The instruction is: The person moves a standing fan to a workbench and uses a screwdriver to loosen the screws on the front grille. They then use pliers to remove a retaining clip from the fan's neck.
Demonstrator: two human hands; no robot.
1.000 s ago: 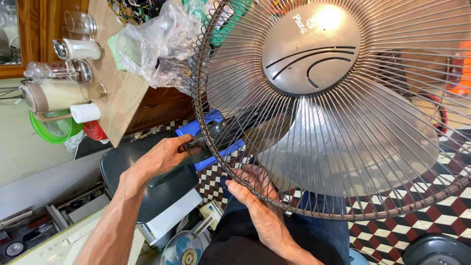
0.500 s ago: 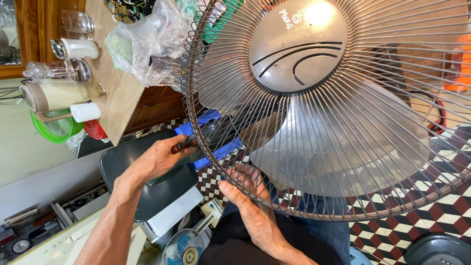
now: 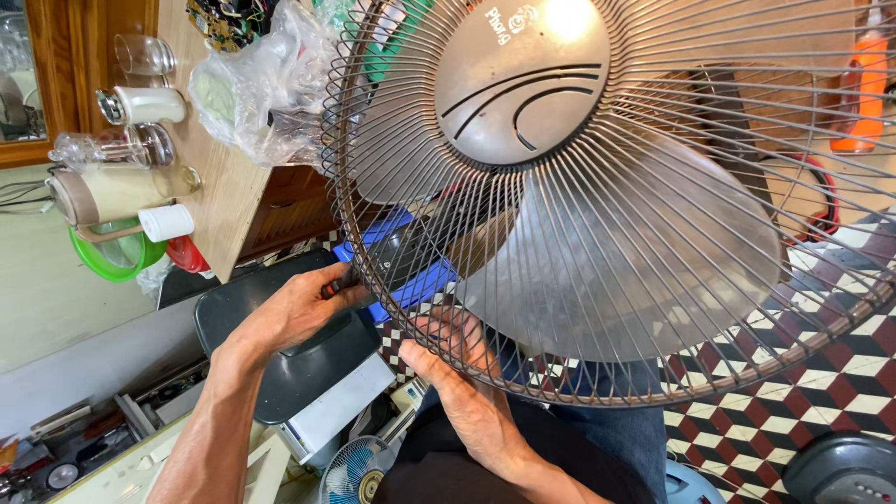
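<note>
A large electric fan fills the view, with a brown wire grille (image 3: 653,233), a grey round hub cap (image 3: 523,79) and translucent grey blades behind the wires. The fan's blue and black body (image 3: 406,271) shows behind the grille's lower left. My left hand (image 3: 294,313) is closed around a small red-handled tool at the grille's lower left rim. Little of the tool shows. My right hand (image 3: 453,359) grips the bottom rim of the grille from below, with its fingers curled over the wires.
A wooden tabletop (image 3: 219,201) at the left carries glass jars, a white cup and a clear plastic bag (image 3: 252,89). Below my left hand is a dark grey seat (image 3: 299,373). A small blue fan (image 3: 359,471) lies near my knees. The tiled floor (image 3: 821,392) is checkered.
The fan grille has shifted left in the view and looks nearer. My left hand has closed in on the rim. My right hand stays on the bottom rim.
</note>
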